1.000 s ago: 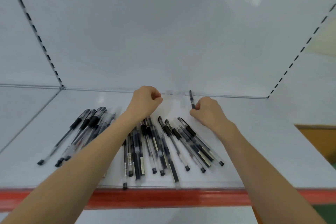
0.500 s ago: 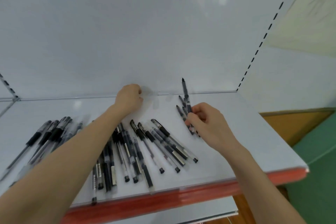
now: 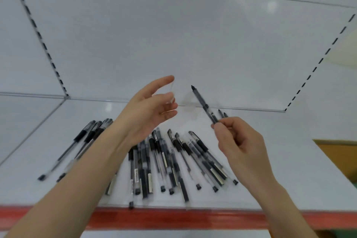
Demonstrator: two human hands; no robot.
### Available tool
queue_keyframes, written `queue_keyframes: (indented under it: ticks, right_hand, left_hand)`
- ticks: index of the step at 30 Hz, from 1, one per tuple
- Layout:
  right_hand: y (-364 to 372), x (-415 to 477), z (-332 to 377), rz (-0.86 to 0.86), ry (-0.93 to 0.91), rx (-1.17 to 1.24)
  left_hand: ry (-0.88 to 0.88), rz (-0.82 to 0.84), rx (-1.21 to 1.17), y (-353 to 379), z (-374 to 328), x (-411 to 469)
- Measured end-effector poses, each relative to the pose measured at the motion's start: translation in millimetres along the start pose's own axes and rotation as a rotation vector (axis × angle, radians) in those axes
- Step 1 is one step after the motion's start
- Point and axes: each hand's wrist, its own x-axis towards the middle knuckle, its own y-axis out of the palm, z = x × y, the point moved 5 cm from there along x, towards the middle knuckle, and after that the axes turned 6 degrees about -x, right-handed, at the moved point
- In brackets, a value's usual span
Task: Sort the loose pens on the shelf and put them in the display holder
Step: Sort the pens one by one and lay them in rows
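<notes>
Several loose black-and-clear pens (image 3: 173,160) lie fanned out on the white shelf (image 3: 270,170), with a smaller bunch of pens (image 3: 85,139) to the left. My right hand (image 3: 239,145) pinches a black pen (image 3: 202,102) that points up and to the left; the tips of two more pens (image 3: 222,113) show just behind its fingers. My left hand (image 3: 146,110) is raised above the shelf, thumb and fingers round a faint, see-through display holder (image 3: 172,92) whose outline is hard to make out. The pen's tip is a short way right of the holder.
The shelf has a red front edge (image 3: 173,218) and a white back panel (image 3: 173,44) with slotted uprights at left and right. A wooden surface (image 3: 340,152) shows past the shelf's right end.
My left hand lifted off the back of the shelf and now holds the clear holder up. My right hand raised its pens toward the holder. The view swung back to the left.
</notes>
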Motion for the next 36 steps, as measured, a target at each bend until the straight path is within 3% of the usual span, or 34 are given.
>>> queue_keyframes:
  ticks: [8,23,29,32,36]
  right_hand:
    - [16.7,-12.4,12.5,0.077,-0.109,-0.041]
    - [18.8,-13.4,7.0,0.035,-0.119,-0.104]
    - [15.1,-11.6,-2.0,0.037,-0.076,-0.092]
    - [11.3,-8.6,-17.8,0.072,-0.003,-0.144]
    - [0.4,-6.6,-49.2,0.083,0.034,-0.475]
  left_hand:
    - [0.066,-0.122,-0.253,-7.5,-3.1,-8.2]
    - [0.228,-0.178,-0.063,3.4,3.6,-12.8]
    - [0.211,-0.192,-0.039,6.5,16.0,-7.6]
    - [0.187,-0.171,0.185,5.4,21.7,2.4]
    - [0.185,-0.149,0.777,1.6,32.1,22.3]
